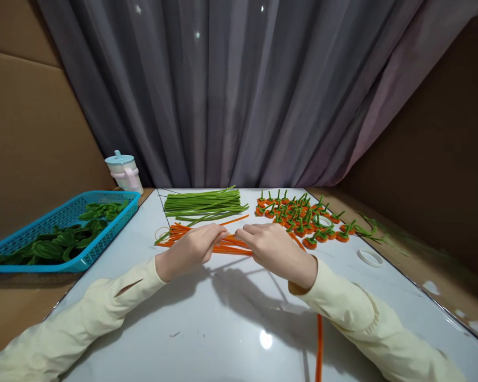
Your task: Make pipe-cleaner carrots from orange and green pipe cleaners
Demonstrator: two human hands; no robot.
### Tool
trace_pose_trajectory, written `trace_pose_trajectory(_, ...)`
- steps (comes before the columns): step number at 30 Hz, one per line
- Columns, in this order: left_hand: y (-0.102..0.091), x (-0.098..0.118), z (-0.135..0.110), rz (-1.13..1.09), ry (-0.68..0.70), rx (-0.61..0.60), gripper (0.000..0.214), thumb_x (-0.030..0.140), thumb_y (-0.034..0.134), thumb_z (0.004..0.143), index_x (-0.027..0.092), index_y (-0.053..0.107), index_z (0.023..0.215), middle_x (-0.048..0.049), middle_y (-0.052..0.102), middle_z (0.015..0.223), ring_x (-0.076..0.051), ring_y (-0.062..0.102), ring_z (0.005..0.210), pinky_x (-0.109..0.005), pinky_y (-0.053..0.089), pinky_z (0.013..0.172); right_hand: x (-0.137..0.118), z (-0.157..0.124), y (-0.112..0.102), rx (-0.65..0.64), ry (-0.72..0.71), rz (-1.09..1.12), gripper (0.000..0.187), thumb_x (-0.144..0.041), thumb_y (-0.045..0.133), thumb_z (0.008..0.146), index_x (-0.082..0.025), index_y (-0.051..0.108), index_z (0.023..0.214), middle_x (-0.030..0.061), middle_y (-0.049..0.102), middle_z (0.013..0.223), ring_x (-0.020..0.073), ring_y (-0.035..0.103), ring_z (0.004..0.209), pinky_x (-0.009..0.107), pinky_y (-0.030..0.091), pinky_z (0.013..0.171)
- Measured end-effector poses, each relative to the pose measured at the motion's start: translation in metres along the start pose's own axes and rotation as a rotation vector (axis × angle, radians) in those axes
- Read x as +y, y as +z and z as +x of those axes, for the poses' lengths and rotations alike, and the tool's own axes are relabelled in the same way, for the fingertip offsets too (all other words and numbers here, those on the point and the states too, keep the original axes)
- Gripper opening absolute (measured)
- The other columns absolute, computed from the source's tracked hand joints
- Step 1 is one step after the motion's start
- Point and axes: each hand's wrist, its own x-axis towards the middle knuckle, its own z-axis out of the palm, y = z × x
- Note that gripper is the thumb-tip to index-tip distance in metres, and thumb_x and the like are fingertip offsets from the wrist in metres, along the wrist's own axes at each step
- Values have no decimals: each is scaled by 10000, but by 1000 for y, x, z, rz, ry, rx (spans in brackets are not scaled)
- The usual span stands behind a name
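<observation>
My left hand point(197, 245) and my right hand point(278, 250) meet fingertip to fingertip above the middle of the white table, both closed in a pinch. Between them they hold an orange pipe cleaner point(319, 345); one length of it runs past my right wrist toward the near edge. The pinched part is mostly hidden by my fingers. Just beneath and behind my hands lies a bundle of orange pipe cleaners point(233, 248). Farther back is a pile of green pipe cleaners point(203, 203).
Several orange pieces with green stems point(300, 225) crowd the back right, near a white tape roll point(369, 258). A blue basket point(133, 199) of green leaf shapes point(51, 246) sits left, with a lidded cup point(124, 172) behind. Cardboard walls and a grey curtain point(223, 95) enclose the table.
</observation>
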Motion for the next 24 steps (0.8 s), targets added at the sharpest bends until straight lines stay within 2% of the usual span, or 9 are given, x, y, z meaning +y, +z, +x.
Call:
trace_pose_trajectory(3,-5,4,4,-150,-100,-59,202,164,326,936,152,503,840,-5,573,681,-91,538,558,-189,423,518,9,1,1,35,-23,-15,237,41,417,740,-149,542,808,25,558,686,127,429,560,265,165,507)
trace_pose_trajectory(7,-10,7,5,-252,-167,-84,195,168,333,933,165,490,817,22,523,628,-76,474,490,-181,375,489,15,2,5,111,-63,59,223,39,417,758,-160,518,766,8,533,665,119,417,553,248,199,522)
trace_pose_trajectory(14,-13,5,4,-398,-243,-183,161,181,342,923,173,452,1040,55,468,573,-87,472,478,-184,373,488,18,2,9,137,-105,196,170,-19,446,811,-157,534,764,7,522,648,111,427,567,225,238,545)
trace_pose_trajectory(19,-11,9,2,-599,-267,-132,151,178,349,921,179,442,1040,57,460,566,-81,454,474,-187,384,490,23,6,12,106,-197,646,178,-122,421,875,-145,551,755,-13,487,604,94,419,545,201,284,545)
trace_pose_trajectory(22,-8,12,0,-755,-310,-61,149,199,342,932,174,440,1042,49,464,562,-82,449,463,-196,389,472,22,9,13,11,-206,919,218,-197,408,902,-143,573,770,-33,453,552,87,401,509,194,308,528)
trace_pose_trajectory(24,-6,14,-2,-776,-310,-12,177,201,341,934,168,450,1070,30,495,581,-84,455,463,-198,393,459,20,10,15,-75,-173,1100,247,-280,420,916,-140,585,797,-30,476,555,89,428,516,195,335,532)
